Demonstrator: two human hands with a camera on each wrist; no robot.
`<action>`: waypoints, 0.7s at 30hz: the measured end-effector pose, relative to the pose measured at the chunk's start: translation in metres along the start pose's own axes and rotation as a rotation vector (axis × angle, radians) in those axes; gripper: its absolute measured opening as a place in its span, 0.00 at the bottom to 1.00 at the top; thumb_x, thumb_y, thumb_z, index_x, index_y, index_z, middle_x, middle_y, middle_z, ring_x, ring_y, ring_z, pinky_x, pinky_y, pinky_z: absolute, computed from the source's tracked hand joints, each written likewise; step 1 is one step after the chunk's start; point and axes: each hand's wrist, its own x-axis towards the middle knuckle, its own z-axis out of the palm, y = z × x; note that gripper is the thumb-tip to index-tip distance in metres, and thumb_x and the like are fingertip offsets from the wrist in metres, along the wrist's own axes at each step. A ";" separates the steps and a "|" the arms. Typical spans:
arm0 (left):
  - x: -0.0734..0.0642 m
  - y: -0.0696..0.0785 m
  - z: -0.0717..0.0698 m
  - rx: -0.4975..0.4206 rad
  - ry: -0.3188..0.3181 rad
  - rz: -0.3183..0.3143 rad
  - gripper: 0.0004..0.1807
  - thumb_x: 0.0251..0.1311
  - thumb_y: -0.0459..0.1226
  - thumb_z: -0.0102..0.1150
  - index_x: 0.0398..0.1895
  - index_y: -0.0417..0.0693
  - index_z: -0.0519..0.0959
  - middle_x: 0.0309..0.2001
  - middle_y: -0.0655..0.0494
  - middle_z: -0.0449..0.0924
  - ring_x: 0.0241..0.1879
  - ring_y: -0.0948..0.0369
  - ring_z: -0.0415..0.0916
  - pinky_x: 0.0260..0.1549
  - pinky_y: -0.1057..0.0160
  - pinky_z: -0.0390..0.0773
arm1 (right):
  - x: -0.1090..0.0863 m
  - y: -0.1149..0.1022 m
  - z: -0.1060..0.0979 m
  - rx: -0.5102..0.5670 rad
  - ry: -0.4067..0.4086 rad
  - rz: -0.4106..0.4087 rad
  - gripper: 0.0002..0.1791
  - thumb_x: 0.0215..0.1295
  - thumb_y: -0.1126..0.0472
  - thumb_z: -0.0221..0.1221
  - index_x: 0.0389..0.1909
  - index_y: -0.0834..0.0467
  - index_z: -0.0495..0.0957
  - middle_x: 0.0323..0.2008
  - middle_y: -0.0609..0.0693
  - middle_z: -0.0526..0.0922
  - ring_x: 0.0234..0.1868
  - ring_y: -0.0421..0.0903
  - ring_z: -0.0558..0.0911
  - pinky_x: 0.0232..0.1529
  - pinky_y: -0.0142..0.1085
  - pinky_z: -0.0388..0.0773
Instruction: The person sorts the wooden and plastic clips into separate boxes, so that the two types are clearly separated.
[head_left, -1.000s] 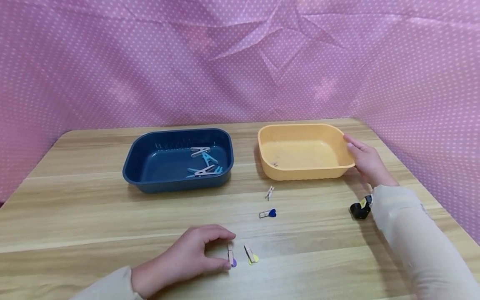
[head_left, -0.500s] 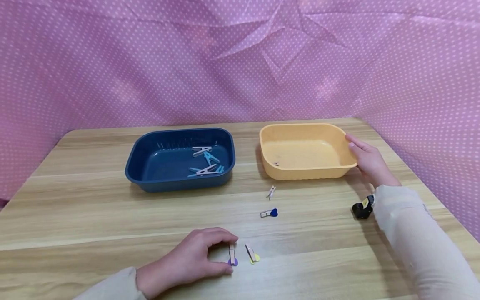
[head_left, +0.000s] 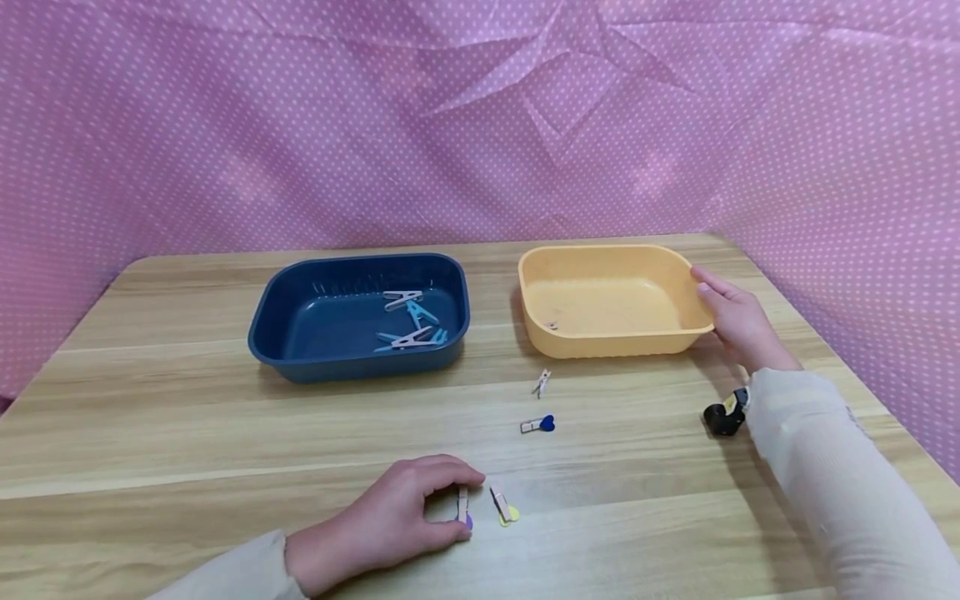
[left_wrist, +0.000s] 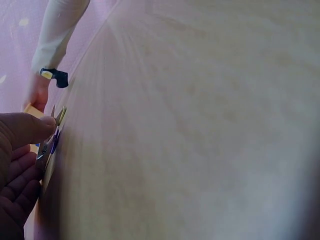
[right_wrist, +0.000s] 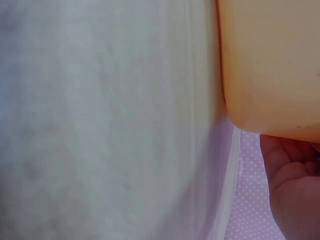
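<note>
Low over the table, my left hand (head_left: pixel 397 515) has its thumb and fingers curved apart around a small wooden clothespin with a purple heart (head_left: pixel 462 507); in the left wrist view this clothespin (left_wrist: pixel 47 150) shows between thumb and fingers, and firm contact cannot be made out. Just to its right lies a clothespin with a yellow heart (head_left: pixel 504 507). My right hand (head_left: pixel 738 325) grips the right side of the yellow basin (head_left: pixel 615 346), thumb at the rim; in the right wrist view the fingers (right_wrist: pixel 282 155) are against the basin wall (right_wrist: pixel 270 90).
A clothespin with a dark blue heart (head_left: pixel 538 424) and a plain small clothespin (head_left: pixel 542 383) lie before the yellow basin, which holds a tiny piece (head_left: pixel 552 326). Left of it, a dark blue basin (head_left: pixel 352 368) contains several larger clothespins (head_left: pixel 412 337). Pink dotted cloth (head_left: pixel 480 125) surrounds the table.
My left hand has shifted slightly right, further around the purple-heart clothespin. My right hand stays on the yellow basin, and the clothespins lie as before.
</note>
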 end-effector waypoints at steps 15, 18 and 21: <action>-0.002 0.002 -0.001 -0.076 0.028 -0.060 0.19 0.52 0.46 0.65 0.50 0.62 0.78 0.48 0.70 0.77 0.50 0.69 0.72 0.53 0.63 0.73 | -0.001 0.001 0.000 -0.004 0.006 -0.008 0.31 0.73 0.48 0.35 0.71 0.57 0.42 0.72 0.57 0.39 0.70 0.57 0.51 0.62 0.35 0.62; -0.003 0.004 -0.001 -0.087 0.043 -0.064 0.19 0.53 0.46 0.64 0.50 0.61 0.78 0.48 0.70 0.77 0.49 0.69 0.73 0.52 0.64 0.74 | -0.001 0.001 0.000 -0.003 0.006 -0.004 0.31 0.73 0.48 0.35 0.71 0.57 0.42 0.72 0.57 0.39 0.69 0.57 0.51 0.61 0.34 0.62; -0.004 0.005 -0.001 -0.098 0.074 -0.056 0.20 0.53 0.46 0.64 0.51 0.60 0.78 0.48 0.69 0.78 0.48 0.69 0.73 0.51 0.66 0.74 | -0.001 0.000 0.000 0.002 0.001 0.004 0.31 0.73 0.48 0.35 0.71 0.56 0.42 0.72 0.56 0.39 0.70 0.57 0.50 0.62 0.35 0.61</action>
